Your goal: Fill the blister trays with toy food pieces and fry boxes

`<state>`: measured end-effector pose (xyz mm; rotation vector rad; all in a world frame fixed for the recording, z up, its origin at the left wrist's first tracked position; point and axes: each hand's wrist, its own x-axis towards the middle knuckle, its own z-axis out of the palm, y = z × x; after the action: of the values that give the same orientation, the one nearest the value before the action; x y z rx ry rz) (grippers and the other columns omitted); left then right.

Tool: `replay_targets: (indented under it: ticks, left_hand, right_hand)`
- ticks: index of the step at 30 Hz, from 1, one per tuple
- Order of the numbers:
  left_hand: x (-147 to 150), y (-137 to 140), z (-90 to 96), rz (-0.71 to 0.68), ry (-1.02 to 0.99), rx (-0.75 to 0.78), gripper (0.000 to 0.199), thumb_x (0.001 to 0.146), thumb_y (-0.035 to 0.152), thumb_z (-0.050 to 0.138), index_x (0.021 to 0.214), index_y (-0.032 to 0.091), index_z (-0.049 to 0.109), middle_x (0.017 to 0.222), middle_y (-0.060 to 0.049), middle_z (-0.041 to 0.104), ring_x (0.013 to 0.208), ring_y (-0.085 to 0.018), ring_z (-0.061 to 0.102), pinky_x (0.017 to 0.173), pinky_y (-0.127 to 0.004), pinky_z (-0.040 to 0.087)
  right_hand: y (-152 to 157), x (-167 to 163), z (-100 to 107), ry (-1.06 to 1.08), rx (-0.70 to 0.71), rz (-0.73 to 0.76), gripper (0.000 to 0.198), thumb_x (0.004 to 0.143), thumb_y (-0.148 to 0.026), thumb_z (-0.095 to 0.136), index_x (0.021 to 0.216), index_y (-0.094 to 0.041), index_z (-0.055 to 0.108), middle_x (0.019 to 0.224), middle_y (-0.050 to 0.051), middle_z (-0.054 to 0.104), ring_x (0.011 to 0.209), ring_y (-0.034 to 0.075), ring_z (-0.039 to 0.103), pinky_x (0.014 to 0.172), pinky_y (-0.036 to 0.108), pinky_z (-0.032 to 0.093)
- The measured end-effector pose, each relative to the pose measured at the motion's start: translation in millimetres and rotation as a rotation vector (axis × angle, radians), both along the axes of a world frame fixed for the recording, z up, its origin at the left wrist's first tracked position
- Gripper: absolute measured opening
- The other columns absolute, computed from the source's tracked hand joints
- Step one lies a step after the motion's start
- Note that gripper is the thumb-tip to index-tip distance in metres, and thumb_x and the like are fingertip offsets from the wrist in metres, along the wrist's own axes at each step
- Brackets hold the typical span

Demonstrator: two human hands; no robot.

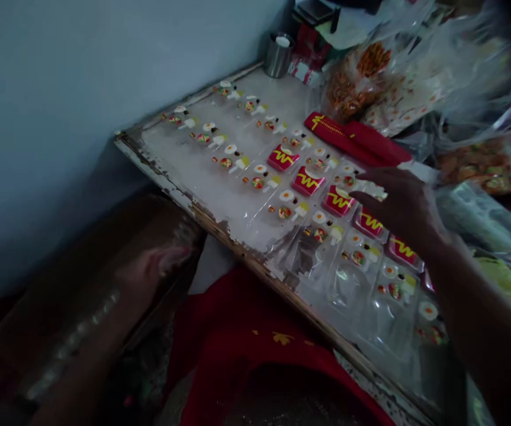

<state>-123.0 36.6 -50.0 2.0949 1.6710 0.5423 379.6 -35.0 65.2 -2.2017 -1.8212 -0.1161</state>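
My right hand [408, 204] is over the right side of the board, thumb and forefinger apart. A small white piece in a clear plastic tray shows between them; no held thing is visible. Close below it lies a red packet with a yellow zigzag [370, 222], one of several in a diagonal row. Clear trays hold tiny toy foods, such as a fried egg [286, 195] and a round pizza-like piece [284, 212]. My left hand [151, 266], smeared by motion, is off the board's near edge by a brown box [82, 254]; its fingers cannot be made out.
The worn white board [184, 160] has a chipped wooden edge. At its far end stands a metal cup [278, 54]. A red strip with yellow marks [353, 139] lies near plastic bags of small orange pieces [353, 89]. Red cloth [237, 331] hangs below the near edge.
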Motion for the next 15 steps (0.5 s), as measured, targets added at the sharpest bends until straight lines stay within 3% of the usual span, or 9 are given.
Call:
replay_targets:
  ticks: [2,4,7,10,12,15]
  left_hand:
    - [-0.6,7.1,20.5,0.131,-0.077,-0.071,0.033,0.101,0.04,0.047,0.108,0.018,0.07,0.096,-0.003,0.074,0.084,-0.017,0.066,0.078,-0.026,0.05]
    - [18.1,15.6,43.7,0.088,-0.192,-0.086,0.034,0.1,0.043,0.049,0.105,0.018,0.07,0.089,-0.002,0.072,0.081,-0.016,0.064,0.075,-0.024,0.047]
    - [67.0,29.0,75.1,-0.143,-0.33,-0.118,0.037,0.099,0.047,0.05,0.096,0.017,0.072,0.08,0.0,0.069,0.075,-0.016,0.061,0.068,-0.023,0.044]
    - [123.7,39.9,93.4,-0.398,-0.353,-0.179,0.041,0.098,0.048,0.05,0.088,0.015,0.072,0.075,0.0,0.069,0.071,-0.016,0.061,0.065,-0.023,0.043]
    - [162.3,43.0,97.9,-0.539,-0.326,-0.203,0.041,0.098,0.048,0.051,0.086,0.015,0.073,0.074,0.0,0.07,0.07,-0.015,0.061,0.065,-0.023,0.043]
    - [219.1,38.8,98.3,-0.767,-0.284,-0.23,0.037,0.096,0.047,0.055,0.088,0.016,0.074,0.078,-0.001,0.072,0.072,-0.015,0.063,0.067,-0.023,0.044]
  right_hand:
    - [-36.9,-39.9,5.3,0.119,0.021,-0.108,0.025,0.095,-0.03,0.072,0.117,-0.019,0.075,0.108,0.011,0.075,0.094,0.018,0.069,0.084,0.028,0.047]
    - [-59.0,-77.0,8.3,0.33,0.024,-0.17,0.021,0.093,-0.03,0.073,0.111,-0.02,0.078,0.094,0.008,0.077,0.078,0.017,0.071,0.074,0.027,0.05]
    - [-62.9,-120.1,9.3,0.617,0.009,-0.084,0.025,0.096,-0.035,0.068,0.114,-0.021,0.076,0.098,0.007,0.078,0.081,0.019,0.072,0.071,0.028,0.054]
    - [-47.1,-143.5,8.2,0.751,0.067,0.041,0.031,0.099,-0.036,0.062,0.125,-0.023,0.07,0.112,0.007,0.074,0.09,0.018,0.07,0.071,0.027,0.055]
    - [-36.6,-145.4,5.1,0.816,0.123,0.074,0.035,0.099,-0.034,0.062,0.132,-0.022,0.066,0.113,0.008,0.073,0.087,0.016,0.068,0.07,0.025,0.053]
    - [-33.0,-126.7,-5.5,0.905,0.127,0.015,0.03,0.095,-0.032,0.065,0.121,-0.018,0.072,0.089,0.004,0.073,0.071,0.013,0.063,0.061,0.022,0.046]
